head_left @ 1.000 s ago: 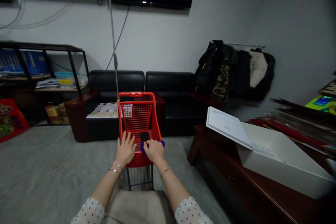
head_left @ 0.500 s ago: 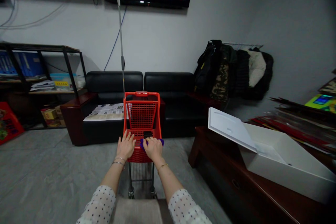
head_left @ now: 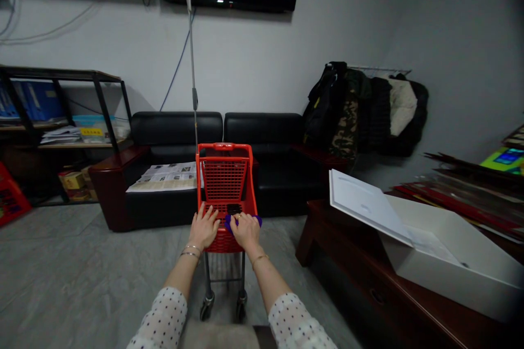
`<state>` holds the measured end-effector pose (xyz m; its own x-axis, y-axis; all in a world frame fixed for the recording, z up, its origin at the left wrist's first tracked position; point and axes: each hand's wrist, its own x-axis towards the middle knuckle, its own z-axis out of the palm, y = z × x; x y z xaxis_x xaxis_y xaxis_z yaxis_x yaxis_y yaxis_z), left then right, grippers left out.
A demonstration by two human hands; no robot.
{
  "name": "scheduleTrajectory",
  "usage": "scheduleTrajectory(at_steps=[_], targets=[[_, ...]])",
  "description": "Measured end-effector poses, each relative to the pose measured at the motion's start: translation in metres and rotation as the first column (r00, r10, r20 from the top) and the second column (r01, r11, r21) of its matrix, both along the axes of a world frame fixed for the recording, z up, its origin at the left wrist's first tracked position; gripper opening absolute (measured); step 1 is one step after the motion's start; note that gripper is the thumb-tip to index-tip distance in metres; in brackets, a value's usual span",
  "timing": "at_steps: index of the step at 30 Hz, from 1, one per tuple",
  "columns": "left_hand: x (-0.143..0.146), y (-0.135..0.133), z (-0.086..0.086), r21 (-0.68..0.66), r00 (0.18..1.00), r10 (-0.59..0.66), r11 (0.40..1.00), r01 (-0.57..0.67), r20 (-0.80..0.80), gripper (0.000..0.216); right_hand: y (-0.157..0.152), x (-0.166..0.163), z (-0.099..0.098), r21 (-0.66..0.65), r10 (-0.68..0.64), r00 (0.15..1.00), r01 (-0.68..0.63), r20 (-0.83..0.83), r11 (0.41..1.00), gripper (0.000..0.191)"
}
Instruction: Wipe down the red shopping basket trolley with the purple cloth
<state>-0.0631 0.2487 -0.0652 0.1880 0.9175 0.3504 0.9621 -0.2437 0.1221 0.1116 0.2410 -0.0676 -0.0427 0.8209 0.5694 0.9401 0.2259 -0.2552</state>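
Observation:
A small red shopping cart [head_left: 250,180] with a plastic mesh basket stands on grey metal legs and wheels directly ahead. At the left of its near edge is my left hand [head_left: 204,227], fingers stretched and spread, with nothing visible in it. My right hand [head_left: 246,232] is closed around a bunched purple cloth [head_left: 257,220] at the right of that same edge. Cloth shows on both sides of the fingers; the rest is hidden under the hand. A small black item [head_left: 234,208] sits in the basket, its kind unclear.
A black sofa [head_left: 272,174] with printed sheets [head_left: 166,177] stands behind the cart. On the right, a dark wooden table [head_left: 347,248] bears an open white box [head_left: 458,278]. Shelving [head_left: 96,98] stands left; coats [head_left: 347,114] hang at the back right.
The cart and both my hands have shifted slightly right in view, and the cart's wheels show lower and more fully. My right hand still grips the purple cloth.

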Motion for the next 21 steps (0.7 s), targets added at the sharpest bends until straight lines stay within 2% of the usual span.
scheduleTrajectory(at_steps=[4, 11, 16, 18, 21], targets=[[0.009, -0.004, -0.004, 0.068, 0.999, -0.032, 0.997, 0.033, -0.01, 0.05, 0.005, 0.008, -0.001, 0.024, 0.004, 0.999, -0.003, -0.035, 1.0, 0.035], [0.021, -0.008, -0.01, 0.109, 0.999, 0.053, 0.993, -0.053, 0.004, 0.049, 0.0, 0.0, -0.012, 0.095, -0.041, 0.998, 0.046, -0.053, 0.994, 0.031], [0.014, -0.012, -0.007, 0.102, 0.999, 0.055, 0.993, -0.054, -0.004, 0.047, -0.004, 0.017, -0.014, 0.125, 0.122, 0.992, -0.125, 0.034, 0.984, 0.027], [0.013, -0.013, -0.006, 0.089, 0.999, 0.046, 0.995, -0.046, -0.002, 0.048, -0.002, 0.027, -0.012, 0.122, 0.15, 0.987, -0.156, 0.054, 0.98, 0.026], [0.016, -0.012, -0.006, 0.06, 0.999, 0.046, 0.997, -0.047, 0.009, 0.048, 0.0, 0.025, -0.011, 0.138, 0.028, 0.999, -0.026, -0.018, 0.99, 0.026]])
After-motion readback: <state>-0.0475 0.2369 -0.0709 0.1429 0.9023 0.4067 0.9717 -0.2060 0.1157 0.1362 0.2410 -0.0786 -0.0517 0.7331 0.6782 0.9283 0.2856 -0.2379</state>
